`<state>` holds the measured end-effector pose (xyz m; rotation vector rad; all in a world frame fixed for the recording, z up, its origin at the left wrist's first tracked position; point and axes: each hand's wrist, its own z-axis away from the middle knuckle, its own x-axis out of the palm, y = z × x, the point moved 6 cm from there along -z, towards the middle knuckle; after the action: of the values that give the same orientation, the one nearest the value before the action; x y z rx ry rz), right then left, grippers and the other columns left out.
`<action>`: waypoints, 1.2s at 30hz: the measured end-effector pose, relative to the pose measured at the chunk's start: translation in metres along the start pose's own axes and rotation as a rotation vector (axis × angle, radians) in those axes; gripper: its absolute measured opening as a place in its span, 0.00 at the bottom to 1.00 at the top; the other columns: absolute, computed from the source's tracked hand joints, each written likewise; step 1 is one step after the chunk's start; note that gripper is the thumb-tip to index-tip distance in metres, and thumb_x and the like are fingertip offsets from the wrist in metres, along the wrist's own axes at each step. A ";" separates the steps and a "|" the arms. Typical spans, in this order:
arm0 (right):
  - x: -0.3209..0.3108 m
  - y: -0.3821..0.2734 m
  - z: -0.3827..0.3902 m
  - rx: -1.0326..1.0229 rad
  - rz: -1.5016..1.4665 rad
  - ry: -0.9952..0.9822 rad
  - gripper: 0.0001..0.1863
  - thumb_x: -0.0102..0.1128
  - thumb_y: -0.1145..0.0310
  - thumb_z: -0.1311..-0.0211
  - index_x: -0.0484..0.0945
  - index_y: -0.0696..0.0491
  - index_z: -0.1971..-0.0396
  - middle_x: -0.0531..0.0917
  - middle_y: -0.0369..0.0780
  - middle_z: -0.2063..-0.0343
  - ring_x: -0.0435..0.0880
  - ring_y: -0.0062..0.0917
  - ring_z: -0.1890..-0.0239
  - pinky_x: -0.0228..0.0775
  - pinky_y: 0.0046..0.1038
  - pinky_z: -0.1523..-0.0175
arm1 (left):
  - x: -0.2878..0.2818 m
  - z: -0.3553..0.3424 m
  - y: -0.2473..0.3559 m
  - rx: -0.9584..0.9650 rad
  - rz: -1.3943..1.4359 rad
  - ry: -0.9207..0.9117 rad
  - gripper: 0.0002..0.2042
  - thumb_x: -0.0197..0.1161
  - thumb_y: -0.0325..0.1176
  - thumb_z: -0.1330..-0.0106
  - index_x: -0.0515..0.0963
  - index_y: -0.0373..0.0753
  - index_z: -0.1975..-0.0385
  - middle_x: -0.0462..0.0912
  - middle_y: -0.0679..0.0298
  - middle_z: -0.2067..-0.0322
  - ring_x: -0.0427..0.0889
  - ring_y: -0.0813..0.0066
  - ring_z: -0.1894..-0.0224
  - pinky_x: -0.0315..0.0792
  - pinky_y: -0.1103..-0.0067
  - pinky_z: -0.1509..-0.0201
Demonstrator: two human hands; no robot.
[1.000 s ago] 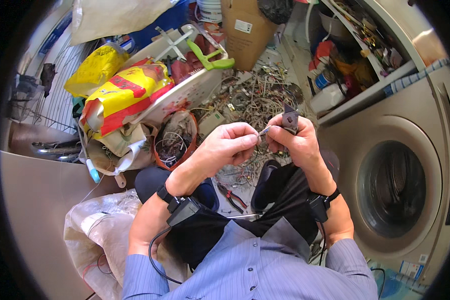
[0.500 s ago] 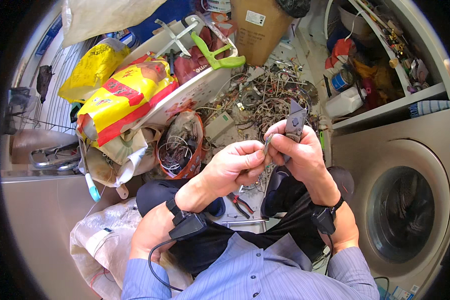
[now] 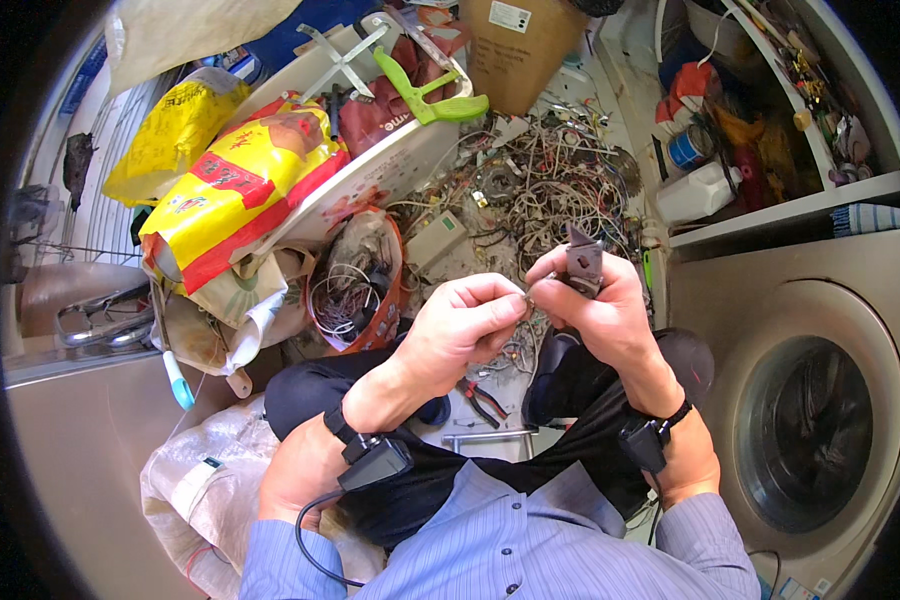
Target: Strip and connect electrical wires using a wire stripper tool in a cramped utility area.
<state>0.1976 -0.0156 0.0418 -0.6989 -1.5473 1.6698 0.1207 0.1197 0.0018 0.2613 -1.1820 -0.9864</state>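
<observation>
My left hand (image 3: 467, 318) is closed in a pinch, its thumb and forefinger pressed on something thin and small that is mostly hidden. Right against those fingertips, my right hand (image 3: 607, 305) grips a dark grey tool (image 3: 583, 264) with a pointed upper end and a small square mark or hole; its exact kind does not show. Both hands are raised in front of my knees. On the floor below them lie pliers (image 3: 484, 400) with red and black handles.
A heap of tangled wires (image 3: 560, 190) covers the floor ahead. Left of it stand an orange bucket (image 3: 388, 318) of cables and a white bin (image 3: 380, 165) with a yellow-red bag (image 3: 255, 190). A cardboard box (image 3: 520, 60) is behind, a washing machine (image 3: 705, 290) at right.
The tool in my right hand has tilted and come slightly lower and left. My fingertips have drawn closer together, and the thin coloured piece between them shows less. The view has shifted a little.
</observation>
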 end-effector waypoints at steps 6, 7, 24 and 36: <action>-0.006 0.024 0.002 0.314 -0.263 0.013 0.09 0.66 0.66 0.33 0.81 0.57 0.65 0.81 0.36 0.79 0.75 0.16 0.81 0.63 0.19 0.77 | 0.021 0.023 0.028 0.715 -1.053 0.333 0.04 0.65 0.27 0.33 0.82 0.34 0.62 0.83 0.61 0.74 0.81 0.74 0.73 0.73 0.77 0.69; -0.005 0.025 0.003 0.340 -0.299 0.011 0.09 0.66 0.66 0.33 0.82 0.57 0.65 0.81 0.36 0.79 0.76 0.16 0.81 0.64 0.19 0.77 | 0.024 0.027 0.028 0.775 -1.070 0.344 0.05 0.66 0.24 0.35 0.83 0.34 0.62 0.84 0.56 0.72 0.84 0.68 0.71 0.76 0.74 0.65; -0.008 0.028 0.001 0.239 -0.239 0.079 0.08 0.66 0.68 0.32 0.81 0.57 0.64 0.79 0.33 0.78 0.75 0.14 0.79 0.63 0.17 0.75 | 0.003 0.010 -0.019 0.075 -0.014 0.058 0.12 0.61 0.34 0.27 0.82 0.33 0.52 0.87 0.59 0.67 0.84 0.75 0.67 0.77 0.80 0.60; 0.026 0.039 0.015 0.202 -0.262 -0.078 0.13 0.55 0.63 0.24 0.79 0.58 0.53 0.85 0.36 0.66 0.82 0.16 0.68 0.75 0.20 0.64 | -0.006 0.013 0.017 0.420 -0.037 0.170 0.08 0.65 0.29 0.30 0.81 0.34 0.54 0.87 0.60 0.60 0.86 0.72 0.59 0.80 0.77 0.55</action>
<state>0.1650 -0.0032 0.0078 -0.3143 -1.4296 1.6395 0.1181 0.1382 0.0135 0.6887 -1.2223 -0.7234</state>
